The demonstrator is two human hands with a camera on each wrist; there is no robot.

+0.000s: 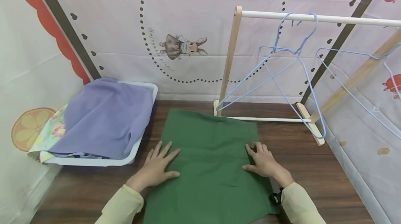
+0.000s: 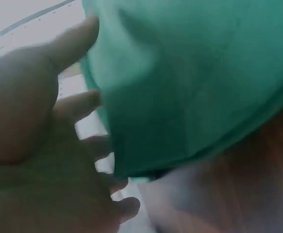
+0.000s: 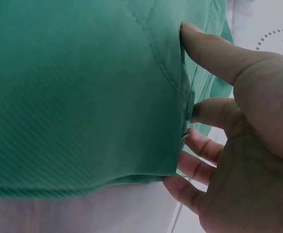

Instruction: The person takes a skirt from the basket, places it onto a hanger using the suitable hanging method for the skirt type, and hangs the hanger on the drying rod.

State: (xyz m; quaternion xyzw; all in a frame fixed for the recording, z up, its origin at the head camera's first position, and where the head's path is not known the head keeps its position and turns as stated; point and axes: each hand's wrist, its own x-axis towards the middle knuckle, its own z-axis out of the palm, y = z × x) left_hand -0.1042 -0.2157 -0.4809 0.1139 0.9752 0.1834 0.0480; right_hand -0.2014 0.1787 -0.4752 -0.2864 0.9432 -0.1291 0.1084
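Note:
A green twill cloth item (image 1: 206,168) with stitched seams lies spread on the dark wooden table. My left hand (image 1: 153,168) rests at its left edge, fingers spread and nearly straight, thumb on the cloth. In the left wrist view, which is blurred, the left hand (image 2: 29,116) is beside the hanging-looking edge of the cloth (image 2: 180,87). At the right edge is my right hand (image 1: 264,161), thumb and forefinger apart on the fabric. The right wrist view shows the right hand (image 3: 248,136) with its fingertips touching the seamed side of the cloth (image 3: 83,107).
To the left stands a white basket (image 1: 94,162) with a purple cloth (image 1: 109,116) and a floral cloth (image 1: 50,130). Behind on the right, a clothes rack (image 1: 232,56) carries several blue hangers (image 1: 308,77). Printed fabric walls (image 1: 203,4) enclose the table (image 1: 313,175).

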